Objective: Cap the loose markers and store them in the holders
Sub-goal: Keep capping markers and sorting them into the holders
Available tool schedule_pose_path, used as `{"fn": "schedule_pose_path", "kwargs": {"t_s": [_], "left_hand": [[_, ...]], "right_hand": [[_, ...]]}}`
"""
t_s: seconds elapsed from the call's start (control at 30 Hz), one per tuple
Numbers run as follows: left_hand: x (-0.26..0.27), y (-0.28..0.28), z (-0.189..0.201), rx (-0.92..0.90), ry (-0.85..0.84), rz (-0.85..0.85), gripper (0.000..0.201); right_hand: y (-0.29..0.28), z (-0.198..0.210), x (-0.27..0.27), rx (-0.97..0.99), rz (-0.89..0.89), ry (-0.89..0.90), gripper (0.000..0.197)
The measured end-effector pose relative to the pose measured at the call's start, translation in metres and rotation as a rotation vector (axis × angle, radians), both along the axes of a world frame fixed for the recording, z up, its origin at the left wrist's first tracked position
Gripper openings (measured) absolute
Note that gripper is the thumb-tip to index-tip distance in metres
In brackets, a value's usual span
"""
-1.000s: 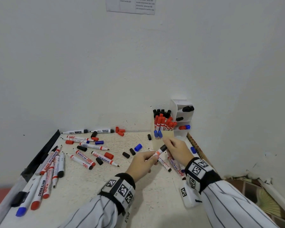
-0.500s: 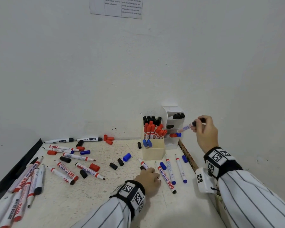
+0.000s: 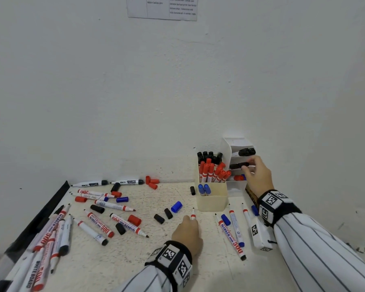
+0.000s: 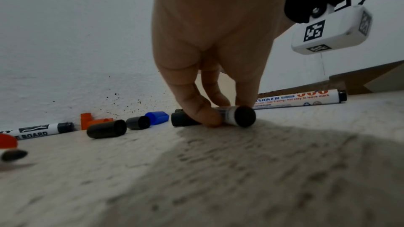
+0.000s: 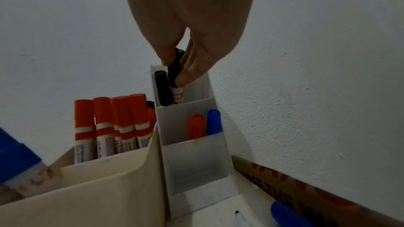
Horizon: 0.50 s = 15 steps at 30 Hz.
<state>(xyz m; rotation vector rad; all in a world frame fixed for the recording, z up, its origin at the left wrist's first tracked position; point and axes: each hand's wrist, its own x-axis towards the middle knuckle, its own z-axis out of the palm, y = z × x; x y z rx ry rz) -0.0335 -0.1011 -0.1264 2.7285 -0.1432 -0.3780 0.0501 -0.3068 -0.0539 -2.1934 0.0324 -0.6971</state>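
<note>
The right hand (image 5: 186,28) pinches the black cap of a capped white marker (image 5: 176,73) between thumb and fingers, its barrel standing in the middle compartment of the white tiered plastic holder (image 5: 196,158), beside another black-capped marker (image 5: 163,89). The left hand (image 3: 187,232) rests on the speckled white table (image 3: 118,264), its curled fingertips (image 4: 203,115) gripping an uncapped white marker with a black end (image 4: 238,116) that lies flat near loose black caps (image 4: 107,129). The cream rectangular holder (image 3: 212,200) just beside the tiered one holds capped red, black and blue markers.
</note>
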Motion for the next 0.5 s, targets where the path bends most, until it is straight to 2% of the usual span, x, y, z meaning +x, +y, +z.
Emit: {"fn": "schedule_pose_path", "kwargs": {"t_s": [0.13, 0.23, 0.33, 0.4, 0.5], "left_hand": [[-0.001, 0.003, -0.002, -0.092, -0.008, 0.046, 0.046], [-0.002, 0.006, 0.001, -0.204, 0.013, 0.124, 0.042], [-0.006, 0.011, 0.003, -0.341, 0.006, 0.192, 0.041], [-0.008, 0.016, 0.004, -0.437, -0.008, 0.253, 0.039], [-0.010, 0.028, 0.009, -0.545, 0.002, 0.368, 0.029]], "right_hand": [[0.004, -0.006, 0.007, -0.062, 0.007, 0.120, 0.027], [0.006, -0.007, 0.003, -0.081, -0.028, 0.105, 0.034], [0.013, -0.007, -0.010, -0.018, -0.115, -0.027, 0.024], [0.023, -0.009, -0.022, 0.026, -0.098, -0.098, 0.012], [0.040, -0.017, -0.039, 0.030, 0.033, 0.003, 0.017]]}}
